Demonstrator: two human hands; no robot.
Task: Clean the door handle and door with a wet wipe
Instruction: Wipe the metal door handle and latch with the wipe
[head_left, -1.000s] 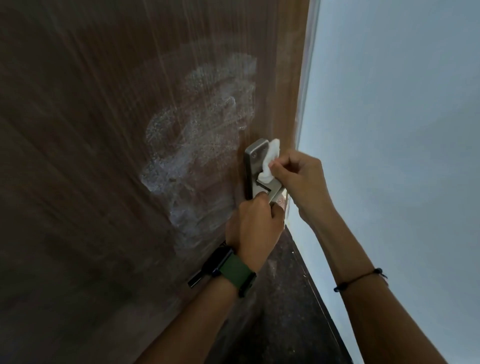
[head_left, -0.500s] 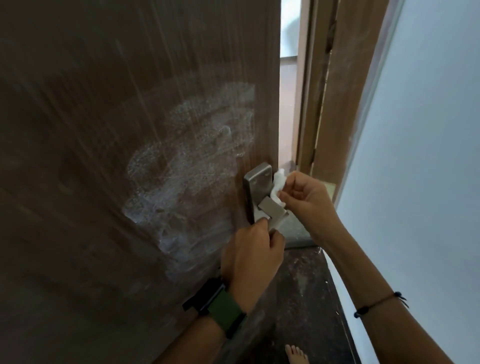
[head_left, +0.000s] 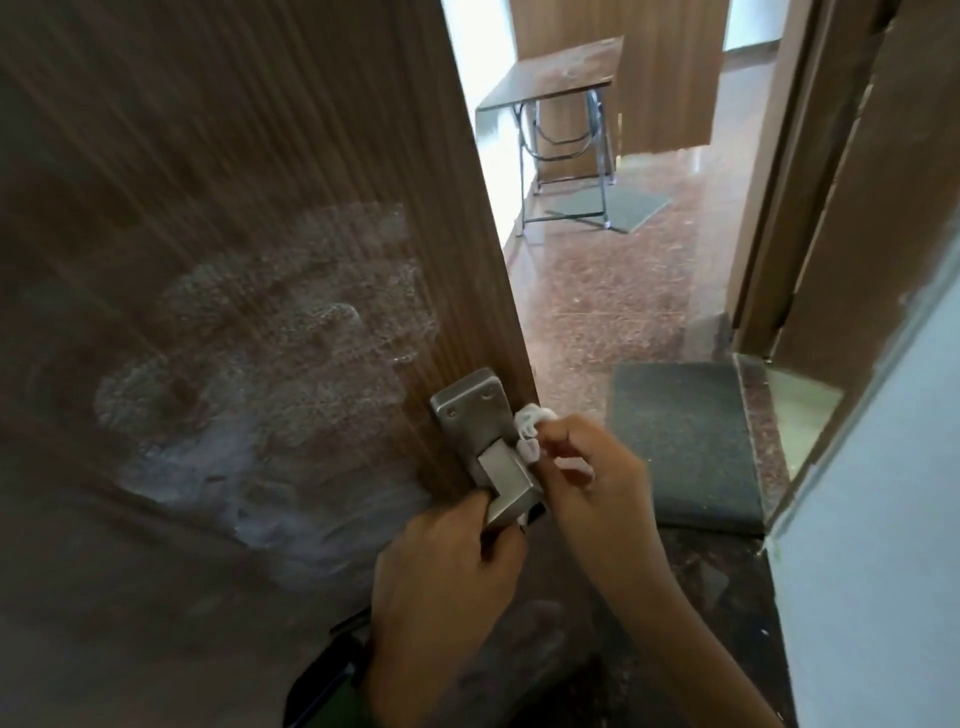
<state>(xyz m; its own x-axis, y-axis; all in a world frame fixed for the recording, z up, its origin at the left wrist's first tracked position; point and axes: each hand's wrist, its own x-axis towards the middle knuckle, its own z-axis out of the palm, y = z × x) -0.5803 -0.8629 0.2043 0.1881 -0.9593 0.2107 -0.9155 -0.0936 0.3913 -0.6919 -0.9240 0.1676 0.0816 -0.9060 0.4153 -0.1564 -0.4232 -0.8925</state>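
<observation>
The brown wooden door (head_left: 234, 182) fills the left half of the head view, with a pale wet smear across its middle. A steel door handle (head_left: 488, 457) with its plate sits at the door's right edge. My left hand (head_left: 447, 577) grips the lever of the handle from below. My right hand (head_left: 587, 473) pinches a small white wet wipe (head_left: 530, 428) against the right side of the handle plate. A green watch strap shows on my left wrist.
The door stands open onto a speckled reddish floor. A dark doormat (head_left: 685, 441) lies just past the threshold. A folding table (head_left: 561, 93) with metal legs stands further back over a second mat. The door frame (head_left: 810, 208) and a pale wall (head_left: 883, 519) are on the right.
The door has swung open, showing the room beyond. Both hands stayed on the handle; the wipe has gone from the front of the plate to its right edge.
</observation>
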